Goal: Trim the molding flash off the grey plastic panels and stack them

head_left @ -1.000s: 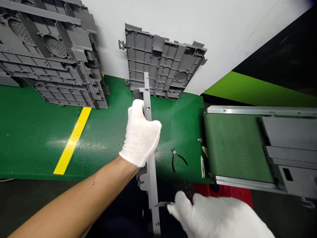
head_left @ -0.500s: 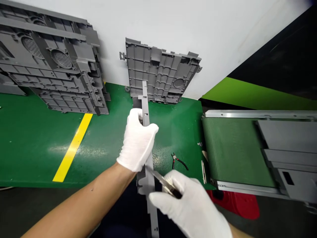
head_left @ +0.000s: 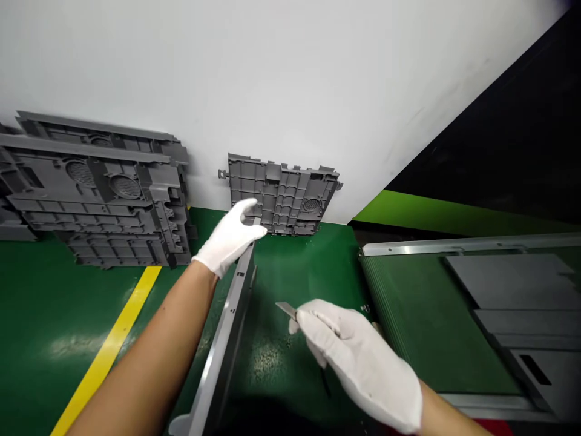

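My left hand (head_left: 229, 239), in a white glove, is at the far end of a grey plastic panel (head_left: 229, 315). Its thumb lies over the panel's edge, the index finger is spread away from it, and the remaining fingers are hidden. The panel stands on its long side, seen nearly edge-on, running towards me. My right hand (head_left: 358, 357), gloved too, is closed around a utility knife (head_left: 285, 310). The bare blade points left, apart from the panel; most of the handle is hidden in the glove.
Grey ribbed panels (head_left: 122, 194) lean against the white wall (head_left: 272, 79) at left; another panel (head_left: 281, 197) leans mid-bench. A conveyor (head_left: 408, 315) at right carries a grey panel (head_left: 512, 290). Yellow tape (head_left: 113, 339) crosses the green bench (head_left: 308, 260). A cutter handle (head_left: 325, 383) shows below my right hand.
My left hand has slid to the panel's far end, and the panel has turned and shifted left. The knife has come away from its edge. The view has tilted upward.
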The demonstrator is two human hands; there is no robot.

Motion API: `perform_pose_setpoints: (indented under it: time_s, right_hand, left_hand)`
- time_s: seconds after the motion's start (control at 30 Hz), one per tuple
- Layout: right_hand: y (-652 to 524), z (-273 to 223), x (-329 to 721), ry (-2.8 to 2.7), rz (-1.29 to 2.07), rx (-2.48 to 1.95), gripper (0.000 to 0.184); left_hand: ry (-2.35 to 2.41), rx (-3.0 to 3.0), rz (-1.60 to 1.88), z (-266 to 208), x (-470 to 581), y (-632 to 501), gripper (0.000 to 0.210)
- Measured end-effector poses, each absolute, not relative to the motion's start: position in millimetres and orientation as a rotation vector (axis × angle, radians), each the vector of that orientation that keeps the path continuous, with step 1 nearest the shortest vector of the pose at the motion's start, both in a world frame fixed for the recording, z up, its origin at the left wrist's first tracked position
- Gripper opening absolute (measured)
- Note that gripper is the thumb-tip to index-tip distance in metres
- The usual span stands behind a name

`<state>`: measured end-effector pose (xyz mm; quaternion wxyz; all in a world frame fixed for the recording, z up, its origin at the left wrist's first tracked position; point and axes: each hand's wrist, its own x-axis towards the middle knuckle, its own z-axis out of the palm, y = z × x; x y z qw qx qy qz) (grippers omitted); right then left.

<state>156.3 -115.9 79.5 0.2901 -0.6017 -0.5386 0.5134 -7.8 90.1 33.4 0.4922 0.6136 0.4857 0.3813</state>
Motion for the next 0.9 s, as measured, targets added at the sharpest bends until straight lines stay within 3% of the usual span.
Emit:
perform_pose_setpoints:
  time_s: [0.13, 0.23, 0.53, 0.77, 0.9]
  right_hand:
    - [-100.6, 74.3, 151.9, -1.331, 1.352, -1.578, 0.048]
    - [-96.7, 69.1, 159.9, -1.321, 1.328, -1.554, 0.050]
    - [-49.8, 81.5, 175.0, -1.890, 0.825, -1.754, 0.049]
    - [-16.3, 83.4, 136.5, -2.240, 0.551, -1.962, 0.057]
    - [-1.9, 85.7, 108.4, -2.398, 0.234, -2.027, 0.060]
  left_hand:
    - [1.066, 1.340, 0.928, 27.2, -6.4, 101.5, 0.036]
    - [1.082, 1.300, 0.966, 29.0, -0.8, 105.1, 0.021]
    - [1.097, 1.356, 1.087, 29.9, 13.3, 65.6, 0.011]
    - [0.975, 1.377, 1.042, 34.3, -40.0, 73.0, 0.011]
    - [0.982, 1.416, 1.032, 32.0, -56.4, 74.6, 0.014]
